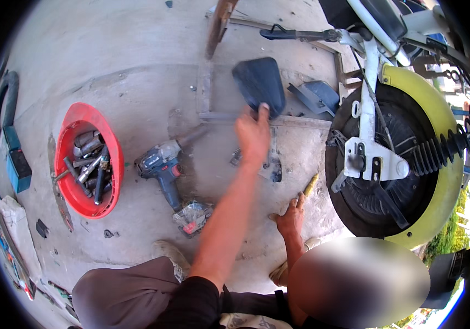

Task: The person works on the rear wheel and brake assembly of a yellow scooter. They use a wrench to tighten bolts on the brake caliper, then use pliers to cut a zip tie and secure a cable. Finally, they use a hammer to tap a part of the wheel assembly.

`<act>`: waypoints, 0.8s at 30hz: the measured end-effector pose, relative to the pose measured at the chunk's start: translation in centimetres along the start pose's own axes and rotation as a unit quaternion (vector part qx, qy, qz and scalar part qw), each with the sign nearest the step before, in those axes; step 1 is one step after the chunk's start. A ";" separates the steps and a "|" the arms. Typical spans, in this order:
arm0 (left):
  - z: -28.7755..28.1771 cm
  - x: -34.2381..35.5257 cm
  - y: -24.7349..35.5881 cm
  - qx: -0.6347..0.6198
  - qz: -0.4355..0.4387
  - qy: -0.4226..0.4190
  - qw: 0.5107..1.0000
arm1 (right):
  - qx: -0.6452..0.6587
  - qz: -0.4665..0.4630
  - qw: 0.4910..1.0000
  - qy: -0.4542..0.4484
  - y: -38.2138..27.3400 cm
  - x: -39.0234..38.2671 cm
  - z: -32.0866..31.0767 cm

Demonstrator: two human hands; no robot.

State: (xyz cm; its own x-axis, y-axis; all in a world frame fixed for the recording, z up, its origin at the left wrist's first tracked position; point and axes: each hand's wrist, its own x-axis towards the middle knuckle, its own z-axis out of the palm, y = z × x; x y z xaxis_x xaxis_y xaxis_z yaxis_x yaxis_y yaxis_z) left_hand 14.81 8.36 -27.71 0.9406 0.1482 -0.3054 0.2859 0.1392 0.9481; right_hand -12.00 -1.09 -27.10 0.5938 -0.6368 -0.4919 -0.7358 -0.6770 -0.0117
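My left hand (253,134) grips the near edge of a black plastic cover (259,82), a rounded panel held above the floor; motion blurs both slightly. Farther right, my right hand (291,220) is low over the floor with its thumb spread and fingers stretched forward. The fingertips come up to a slim yellow stick-like piece (312,185), whose kind I cannot make out. Another dark curved plastic piece (317,97) lies just right of the held cover. Below my left wrist, a dark metal bracket (272,167) is partly hidden by the arm.
A cordless impact wrench (163,162) lies left of my forearm. Beyond it stands a red helmet-shaped container (62,181) full of sockets and metal tools. At right, a vehicle wheel (350,203) with yellow fender (448,186) and black spring shock (438,153) rises close to my right hand.
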 end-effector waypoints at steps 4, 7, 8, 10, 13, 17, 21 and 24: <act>-2.2 6.7 0.2 0.098 0.023 0.017 0.995 | -0.013 -0.023 0.999 0.025 0.2 0.0 0.5; -3.8 10.7 -0.5 -0.105 -0.116 -0.044 0.987 | -0.019 -0.020 1.000 0.015 0.0 0.1 0.4; -3.7 10.9 -0.7 -0.184 -0.106 -0.010 0.977 | -0.016 -0.014 1.000 0.007 0.0 0.1 0.3; -3.2 10.9 -0.9 -0.340 -0.086 0.055 0.935 | -0.011 -0.009 1.000 0.000 0.0 0.2 0.2; -3.7 8.1 -1.1 -0.032 0.020 -0.020 0.999 | -0.009 -0.002 1.000 0.002 0.3 0.1 0.3; -2.1 4.4 -1.5 0.232 0.227 -0.075 0.943 | -0.012 -0.001 1.000 0.003 -0.2 0.3 0.3; -1.1 3.4 -0.9 0.318 0.257 -0.099 0.907 | -0.010 0.001 1.000 0.002 0.0 0.4 0.2; -1.5 4.0 -0.4 0.357 0.234 -0.130 0.895 | 0.000 -0.003 1.000 -0.002 -0.2 0.4 0.1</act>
State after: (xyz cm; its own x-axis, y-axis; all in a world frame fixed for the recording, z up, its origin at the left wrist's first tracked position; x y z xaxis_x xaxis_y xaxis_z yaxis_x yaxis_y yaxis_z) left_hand 18.23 10.37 -29.42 0.9722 -0.2195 0.0819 -0.1933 -0.5541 0.8097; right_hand -11.67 -1.19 -27.32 0.5967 -0.6308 -0.4961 -0.7320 -0.6812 -0.0143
